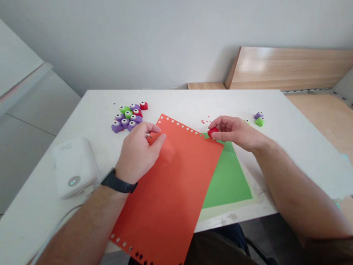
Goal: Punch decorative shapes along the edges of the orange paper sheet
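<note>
An orange sheet [174,174] with small shapes punched along its edges lies slantwise on the white table, its near corner hanging over the front edge. Under it, to the right, is a green sheet [230,177]. Fingers of my right hand [235,131] pinch a small red punch [213,132] at the sheet's right far corner. My left hand [140,148] hovers over the sheet's left edge, thumb and fingers apart, with nothing visible between them. Beyond it stands a cluster of purple, green and red punches [128,116] with eye-like tops.
A white device [75,167] with a cable sits at the table's left. Red paper bits [205,120] lie beyond the red punch. A purple punch [258,115] and a green one [259,122] stand at the right. Behind is a wooden panel [289,69].
</note>
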`<state>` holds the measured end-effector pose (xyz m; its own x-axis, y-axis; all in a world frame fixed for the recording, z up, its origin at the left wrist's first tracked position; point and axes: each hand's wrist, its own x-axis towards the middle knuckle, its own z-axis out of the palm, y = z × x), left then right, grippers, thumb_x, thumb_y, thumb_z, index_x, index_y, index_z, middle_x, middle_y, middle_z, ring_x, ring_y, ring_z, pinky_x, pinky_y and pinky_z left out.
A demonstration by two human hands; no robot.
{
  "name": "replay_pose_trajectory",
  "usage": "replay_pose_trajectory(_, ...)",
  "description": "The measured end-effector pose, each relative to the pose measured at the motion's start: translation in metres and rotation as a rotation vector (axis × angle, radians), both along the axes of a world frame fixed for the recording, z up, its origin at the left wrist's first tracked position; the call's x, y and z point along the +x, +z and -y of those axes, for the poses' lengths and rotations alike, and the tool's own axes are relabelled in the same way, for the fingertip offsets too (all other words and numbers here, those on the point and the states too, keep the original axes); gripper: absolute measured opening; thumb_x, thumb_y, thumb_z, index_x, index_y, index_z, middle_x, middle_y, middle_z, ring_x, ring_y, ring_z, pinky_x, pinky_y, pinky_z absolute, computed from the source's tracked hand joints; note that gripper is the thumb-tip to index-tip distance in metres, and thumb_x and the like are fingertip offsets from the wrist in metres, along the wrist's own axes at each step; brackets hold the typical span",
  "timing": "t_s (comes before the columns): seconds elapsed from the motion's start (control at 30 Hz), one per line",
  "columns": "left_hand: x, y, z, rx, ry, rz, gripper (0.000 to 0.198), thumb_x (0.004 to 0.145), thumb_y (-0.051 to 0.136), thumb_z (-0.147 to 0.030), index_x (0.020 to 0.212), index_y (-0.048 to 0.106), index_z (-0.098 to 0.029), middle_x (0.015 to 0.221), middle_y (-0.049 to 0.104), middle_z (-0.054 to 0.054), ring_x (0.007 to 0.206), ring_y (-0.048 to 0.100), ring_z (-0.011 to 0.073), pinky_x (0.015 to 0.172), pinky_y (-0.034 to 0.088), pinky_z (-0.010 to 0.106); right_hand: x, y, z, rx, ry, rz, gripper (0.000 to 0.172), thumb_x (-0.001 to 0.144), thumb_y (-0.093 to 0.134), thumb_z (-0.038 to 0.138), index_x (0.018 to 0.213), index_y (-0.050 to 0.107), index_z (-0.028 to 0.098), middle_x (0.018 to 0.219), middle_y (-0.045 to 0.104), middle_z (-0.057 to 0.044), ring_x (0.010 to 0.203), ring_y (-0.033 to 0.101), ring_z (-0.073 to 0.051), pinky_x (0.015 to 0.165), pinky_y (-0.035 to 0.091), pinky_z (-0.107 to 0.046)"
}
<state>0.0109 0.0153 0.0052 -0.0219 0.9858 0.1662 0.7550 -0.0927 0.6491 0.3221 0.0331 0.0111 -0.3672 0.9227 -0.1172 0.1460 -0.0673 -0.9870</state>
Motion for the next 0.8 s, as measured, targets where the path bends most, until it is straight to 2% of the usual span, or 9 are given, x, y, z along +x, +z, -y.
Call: replay_pose_trajectory(0.8, 0.0, 0.0017, 0.0002, 0.004, 0.004, -0.014, 0.024, 0.086, 0.065, -0.043, 0.102, 0.065, -0.024, 0.097, 0.074, 0.003, 0.075, 0.064, 0.0216, 0.075, 0.05, 0.036, 0.0004, -0.0001, 0.0, 0.004, -0.018, -0.015, 0.034, 0.076, 0.088, 0.038, 0.1, 0.071, 0.021, 0.088, 0.073, -0.002, 0.08, 0.065, -0.015, 0.074, 0.05, -0.031)
